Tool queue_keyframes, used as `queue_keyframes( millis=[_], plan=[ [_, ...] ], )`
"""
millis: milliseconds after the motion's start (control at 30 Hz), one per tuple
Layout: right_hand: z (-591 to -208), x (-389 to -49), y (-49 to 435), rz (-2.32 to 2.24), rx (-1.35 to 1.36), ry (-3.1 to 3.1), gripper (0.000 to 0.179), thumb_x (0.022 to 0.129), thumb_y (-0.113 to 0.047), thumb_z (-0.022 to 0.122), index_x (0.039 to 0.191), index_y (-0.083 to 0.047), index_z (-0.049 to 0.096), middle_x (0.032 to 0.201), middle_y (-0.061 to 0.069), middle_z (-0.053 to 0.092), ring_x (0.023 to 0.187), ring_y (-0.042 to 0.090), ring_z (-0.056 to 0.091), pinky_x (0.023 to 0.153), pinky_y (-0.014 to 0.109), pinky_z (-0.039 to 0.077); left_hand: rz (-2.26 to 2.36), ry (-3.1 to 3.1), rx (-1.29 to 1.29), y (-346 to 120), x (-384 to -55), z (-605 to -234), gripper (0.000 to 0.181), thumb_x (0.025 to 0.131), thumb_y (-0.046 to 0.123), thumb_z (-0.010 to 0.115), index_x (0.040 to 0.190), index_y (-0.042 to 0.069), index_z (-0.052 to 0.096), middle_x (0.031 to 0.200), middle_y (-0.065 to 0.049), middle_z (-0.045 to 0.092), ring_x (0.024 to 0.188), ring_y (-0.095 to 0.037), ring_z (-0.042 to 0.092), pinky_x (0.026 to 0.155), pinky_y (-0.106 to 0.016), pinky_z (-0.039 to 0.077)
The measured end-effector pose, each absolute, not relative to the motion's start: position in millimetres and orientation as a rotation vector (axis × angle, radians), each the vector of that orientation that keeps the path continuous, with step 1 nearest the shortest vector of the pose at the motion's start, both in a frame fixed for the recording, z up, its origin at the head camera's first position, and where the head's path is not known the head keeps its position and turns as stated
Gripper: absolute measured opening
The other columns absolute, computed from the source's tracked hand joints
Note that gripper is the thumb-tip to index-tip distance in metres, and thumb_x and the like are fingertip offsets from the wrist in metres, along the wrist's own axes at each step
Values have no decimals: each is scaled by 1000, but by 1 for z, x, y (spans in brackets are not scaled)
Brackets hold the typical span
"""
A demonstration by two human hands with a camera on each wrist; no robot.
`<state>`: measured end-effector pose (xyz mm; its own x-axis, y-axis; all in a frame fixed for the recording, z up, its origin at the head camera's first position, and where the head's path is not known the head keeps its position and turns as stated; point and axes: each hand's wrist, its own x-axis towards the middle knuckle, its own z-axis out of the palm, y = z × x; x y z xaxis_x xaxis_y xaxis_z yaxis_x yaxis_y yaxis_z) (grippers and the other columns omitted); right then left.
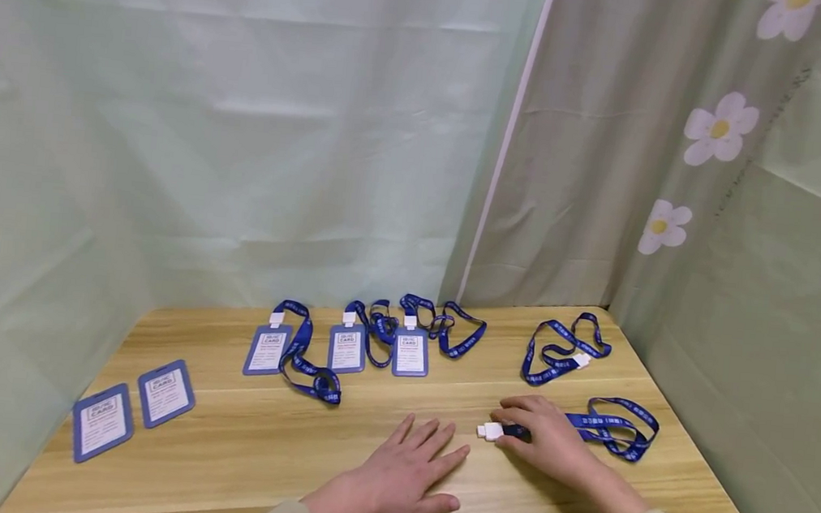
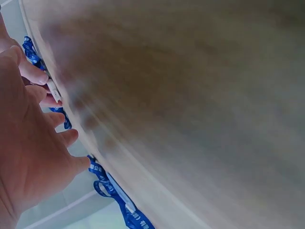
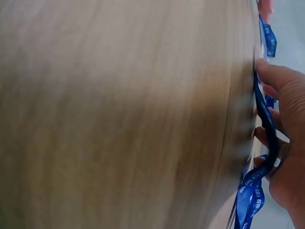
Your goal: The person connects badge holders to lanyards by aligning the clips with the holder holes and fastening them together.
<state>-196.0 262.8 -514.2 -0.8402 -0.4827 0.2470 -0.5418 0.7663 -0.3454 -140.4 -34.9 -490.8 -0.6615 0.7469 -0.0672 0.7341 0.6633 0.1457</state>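
My right hand (image 1: 547, 438) pinches a blue lanyard (image 1: 611, 429) close to its white plastic clip (image 1: 490, 431), which points left. In the right wrist view the strap (image 3: 268, 124) runs beneath the palm, between the hand and the table. Fingers spread, my left hand (image 1: 402, 474) lies palm down near the wood table's front, holding nothing. The clip is a short way to the right of its fingertips. Behind the right hand lies another blue lanyard (image 1: 556, 351) with a white clip and no card holder.
Two blue card holders (image 1: 103, 423) without lanyards lie at the table's left. Along the back are three card holders (image 1: 411, 353) joined to blue lanyards, their straps partly tangled. Pale curtains (image 1: 304, 133) enclose the wood table (image 1: 232, 453) at the back and sides.
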Motion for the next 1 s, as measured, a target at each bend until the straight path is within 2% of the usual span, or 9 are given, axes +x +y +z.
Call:
queue_keyframes(
  millis=[300,567,1000],
  plan=[
    [-516,-195,263,683,819,-2864,45,92,-45,76,133,-25,71,145,4,58,136,32,49,111,62,36,162,2769,1223,-39,-139,-493,72,104,68,26,163,29,29,168,-9,24,153,-33,22,120,-63,18],
    [-519,-196,252,697,847,-2851,37,92,-41,77,126,-26,75,144,4,59,137,33,49,110,63,38,176,2781,1212,-48,-137,-492,71,104,68,26,163,28,30,168,-9,24,153,-35,23,120,-64,18],
    [-519,-197,247,711,864,-2838,39,90,-42,78,125,-26,75,144,5,60,138,35,47,110,62,37,224,2879,1004,-104,-148,-486,70,105,63,34,163,23,31,168,-12,22,153,-39,20,120,-65,10]
  ],
)
